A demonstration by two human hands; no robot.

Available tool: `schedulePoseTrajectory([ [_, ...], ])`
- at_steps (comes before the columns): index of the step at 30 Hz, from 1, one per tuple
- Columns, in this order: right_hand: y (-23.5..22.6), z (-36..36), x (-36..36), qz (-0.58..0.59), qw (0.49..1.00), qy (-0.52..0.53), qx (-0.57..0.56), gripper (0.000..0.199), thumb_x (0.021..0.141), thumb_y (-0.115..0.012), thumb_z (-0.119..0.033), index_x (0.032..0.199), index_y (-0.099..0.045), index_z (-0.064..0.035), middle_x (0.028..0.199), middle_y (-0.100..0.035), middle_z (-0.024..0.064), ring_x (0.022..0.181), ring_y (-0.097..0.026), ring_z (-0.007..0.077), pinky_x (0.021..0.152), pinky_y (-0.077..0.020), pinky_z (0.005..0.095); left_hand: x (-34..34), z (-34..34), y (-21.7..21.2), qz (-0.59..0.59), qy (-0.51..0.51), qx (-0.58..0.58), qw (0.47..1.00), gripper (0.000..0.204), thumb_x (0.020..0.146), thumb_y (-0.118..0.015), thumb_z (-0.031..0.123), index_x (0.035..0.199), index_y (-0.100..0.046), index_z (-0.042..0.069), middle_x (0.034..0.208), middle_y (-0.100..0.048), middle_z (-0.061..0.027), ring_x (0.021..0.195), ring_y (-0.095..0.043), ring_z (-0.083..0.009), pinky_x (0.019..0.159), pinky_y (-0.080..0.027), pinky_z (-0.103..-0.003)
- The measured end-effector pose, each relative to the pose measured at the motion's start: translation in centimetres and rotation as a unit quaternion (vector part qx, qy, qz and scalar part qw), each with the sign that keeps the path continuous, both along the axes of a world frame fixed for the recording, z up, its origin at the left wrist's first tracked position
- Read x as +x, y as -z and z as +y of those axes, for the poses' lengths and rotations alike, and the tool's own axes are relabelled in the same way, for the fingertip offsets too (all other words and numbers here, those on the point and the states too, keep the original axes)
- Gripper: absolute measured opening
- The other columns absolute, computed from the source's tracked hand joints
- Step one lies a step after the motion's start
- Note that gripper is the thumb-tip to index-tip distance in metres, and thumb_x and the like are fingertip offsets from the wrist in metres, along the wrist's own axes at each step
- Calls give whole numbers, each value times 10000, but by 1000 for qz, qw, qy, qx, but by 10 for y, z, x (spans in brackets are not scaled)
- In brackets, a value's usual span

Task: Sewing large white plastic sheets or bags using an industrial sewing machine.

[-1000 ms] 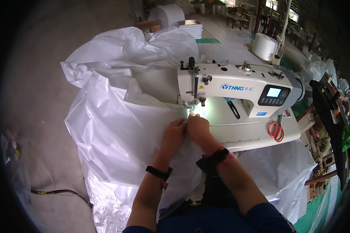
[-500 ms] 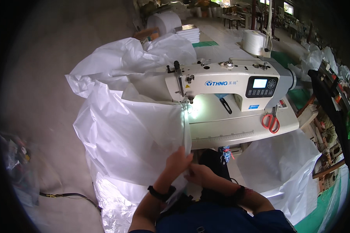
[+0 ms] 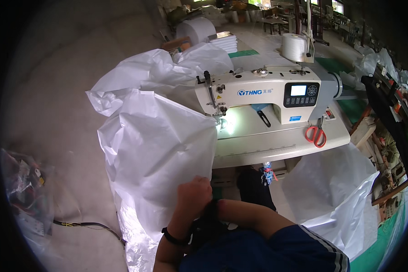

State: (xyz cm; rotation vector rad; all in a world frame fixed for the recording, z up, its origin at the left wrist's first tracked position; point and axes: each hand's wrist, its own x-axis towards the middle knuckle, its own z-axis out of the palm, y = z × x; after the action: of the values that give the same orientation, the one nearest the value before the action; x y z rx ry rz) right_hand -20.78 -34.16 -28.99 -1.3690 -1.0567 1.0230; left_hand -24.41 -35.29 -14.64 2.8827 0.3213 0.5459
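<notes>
A large white plastic sheet (image 3: 163, 140) spreads over the left side of the sewing machine (image 3: 258, 95) and hangs down its front. The sheet's edge runs up to the needle area (image 3: 220, 120), where a lamp glows. My left hand (image 3: 195, 192) is closed in a fist on the sheet's near right edge, below the machine bed. My right forearm (image 3: 249, 213) crosses toward it, with a dark band at the wrist. The right hand is tucked behind the left wrist, and its fingers are hidden.
Red-handled scissors (image 3: 316, 136) lie on the machine bed. A white thread cone (image 3: 294, 47) stands behind the machine. More white sheeting (image 3: 331, 195) hangs at the right. A black cable (image 3: 93, 225) crosses the floor beside a clear bag of items (image 3: 27, 195).
Both hands have moved down and left, toward my body, along the sheet's edge. The right hand has slipped behind the left wrist. The sheet's right edge has shifted away from the needle.
</notes>
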Motion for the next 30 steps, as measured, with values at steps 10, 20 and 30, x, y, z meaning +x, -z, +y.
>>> schedulePoseTrajectory([
  [10, -44, -79, 103, -380, 869, 258, -182, 265, 849, -470, -259, 821, -576, -18, 856, -617, 221, 815, -594, 410, 705, -469, 478, -15, 9, 67, -52, 18, -164, 985, 154, 795, -554, 181, 702, -524, 61, 696, -545, -129, 648, -562, -336, 558, -448, -411],
  [20, -77, -34, 147, -433, 807, 312, -252, 282, 830, -448, -112, 1045, -494, 65, 834, -636, 221, 779, -640, 350, 696, -508, 413, 2, -10, 69, -20, 47, -256, 965, 161, 796, -559, 190, 726, -527, 48, 733, -557, -161, 698, -562, -373, 600, -452, -422],
  [30, -62, -52, 119, -512, 750, 318, -272, 407, 805, -479, -97, 1178, -457, 63, 750, -645, 171, 692, -653, 311, 626, -522, 390, -6, 15, 77, 52, 30, -145, 988, 146, 815, -533, 195, 858, -566, 60, 934, -597, -125, 885, -575, -311, 710, -465, -418],
])
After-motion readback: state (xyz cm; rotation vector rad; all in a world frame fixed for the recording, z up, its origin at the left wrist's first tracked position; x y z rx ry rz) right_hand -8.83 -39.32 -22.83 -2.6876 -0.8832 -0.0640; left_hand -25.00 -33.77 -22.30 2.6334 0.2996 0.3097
